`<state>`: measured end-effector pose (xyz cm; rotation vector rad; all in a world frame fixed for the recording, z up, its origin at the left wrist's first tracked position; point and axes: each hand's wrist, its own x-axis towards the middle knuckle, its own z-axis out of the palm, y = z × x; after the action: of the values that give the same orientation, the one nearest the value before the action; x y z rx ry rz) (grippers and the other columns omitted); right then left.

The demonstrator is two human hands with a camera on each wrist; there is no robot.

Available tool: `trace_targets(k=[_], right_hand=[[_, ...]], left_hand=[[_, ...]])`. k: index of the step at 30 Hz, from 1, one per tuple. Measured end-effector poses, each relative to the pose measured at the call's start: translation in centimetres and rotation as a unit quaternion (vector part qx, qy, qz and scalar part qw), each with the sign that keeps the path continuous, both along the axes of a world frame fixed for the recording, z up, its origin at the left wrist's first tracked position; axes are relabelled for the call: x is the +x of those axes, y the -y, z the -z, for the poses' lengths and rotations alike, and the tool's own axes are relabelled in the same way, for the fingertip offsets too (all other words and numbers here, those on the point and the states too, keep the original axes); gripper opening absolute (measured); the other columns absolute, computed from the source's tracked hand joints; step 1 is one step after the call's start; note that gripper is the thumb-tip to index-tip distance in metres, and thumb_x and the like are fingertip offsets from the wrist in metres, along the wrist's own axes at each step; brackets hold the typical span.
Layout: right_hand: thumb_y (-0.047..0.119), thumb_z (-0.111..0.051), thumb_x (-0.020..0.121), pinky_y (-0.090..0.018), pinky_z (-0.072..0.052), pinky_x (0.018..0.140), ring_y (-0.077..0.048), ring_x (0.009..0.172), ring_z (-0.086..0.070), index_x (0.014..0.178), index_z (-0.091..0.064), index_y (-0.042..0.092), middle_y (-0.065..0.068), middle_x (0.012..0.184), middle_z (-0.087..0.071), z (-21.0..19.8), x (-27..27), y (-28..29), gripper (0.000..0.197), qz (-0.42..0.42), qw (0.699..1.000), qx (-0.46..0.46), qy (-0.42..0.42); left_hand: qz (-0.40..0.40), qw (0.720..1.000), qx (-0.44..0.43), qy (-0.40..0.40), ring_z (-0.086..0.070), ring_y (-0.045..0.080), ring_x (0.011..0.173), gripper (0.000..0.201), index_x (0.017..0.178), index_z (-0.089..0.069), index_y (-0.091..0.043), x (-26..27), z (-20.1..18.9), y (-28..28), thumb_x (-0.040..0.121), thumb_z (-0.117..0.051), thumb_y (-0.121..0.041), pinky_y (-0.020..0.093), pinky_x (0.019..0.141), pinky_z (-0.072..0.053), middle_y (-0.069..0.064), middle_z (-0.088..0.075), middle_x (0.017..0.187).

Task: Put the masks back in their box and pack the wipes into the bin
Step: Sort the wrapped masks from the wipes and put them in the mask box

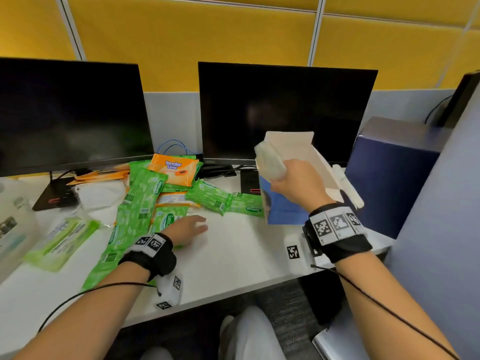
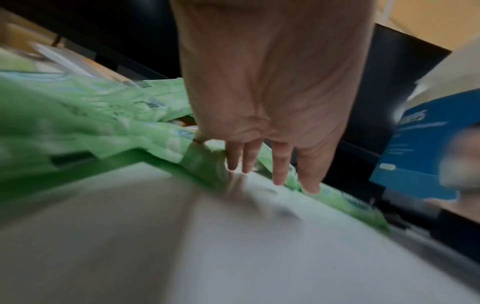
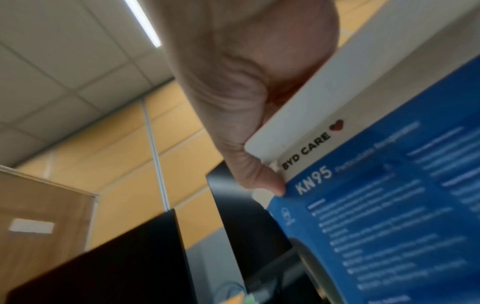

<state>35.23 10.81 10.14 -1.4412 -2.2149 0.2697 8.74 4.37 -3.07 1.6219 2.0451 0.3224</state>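
- Head view: right hand (image 1: 298, 183) grips a bundle of white masks (image 1: 268, 161) at the open top of the blue mask box (image 1: 283, 206), which stands on the desk (image 1: 241, 253). Left hand (image 1: 188, 228) lies flat, fingers relaxed, beside the green wipes packs (image 1: 137, 203).
- Left wrist view: blurry, straight fingers (image 2: 280, 162) touching the desk.
- Right wrist view: thumb (image 3: 259, 174) against the box's KN95 side.
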Motion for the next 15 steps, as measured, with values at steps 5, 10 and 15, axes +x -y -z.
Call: trace_targets(k=[5,10,15], right_hand=[[0.019,-0.075,0.071,-0.018,-0.036,0.053,-0.016,0.072,-0.057,0.091,-0.066,0.018,0.002,0.079,-0.06,-2.5,-1.3,1.0,0.022,-0.198,0.978,-0.044,0.05],[0.019,-0.074,0.076,-0.021,-0.039,0.054,-0.018,0.076,-0.055,0.085,-0.063,0.019,0.0,0.081,-0.058,0.2,-3.5,0.8,0.014,-0.218,0.941,-0.122,0.229],[0.042,-0.062,0.089,-0.023,-0.043,0.064,-0.011,0.073,-0.059,0.068,-0.06,0.034,0.012,0.076,-0.062,-2.1,-2.6,0.2,0.023,-0.238,0.929,-0.222,0.177]], left_hand=[[-0.125,0.883,0.261,0.37,-0.033,0.013,0.139,0.049,0.142,-0.041,-0.031,-0.5,-4.9,-0.1,0.098,-0.033,-0.053,0.034,0.115,-0.018,-0.007,-0.039,0.149],[-0.108,0.856,0.208,0.46,-0.045,0.013,0.129,0.075,0.139,-0.038,-0.044,-0.7,-6.1,1.2,0.072,-0.056,-0.071,0.049,0.11,-0.034,-0.011,-0.048,0.141],[-0.113,0.913,0.127,0.37,-0.053,0.02,0.12,0.075,0.145,-0.028,-0.037,0.8,-6.1,2.0,0.081,-0.066,-0.05,0.048,0.095,-0.049,-0.003,-0.048,0.135]])
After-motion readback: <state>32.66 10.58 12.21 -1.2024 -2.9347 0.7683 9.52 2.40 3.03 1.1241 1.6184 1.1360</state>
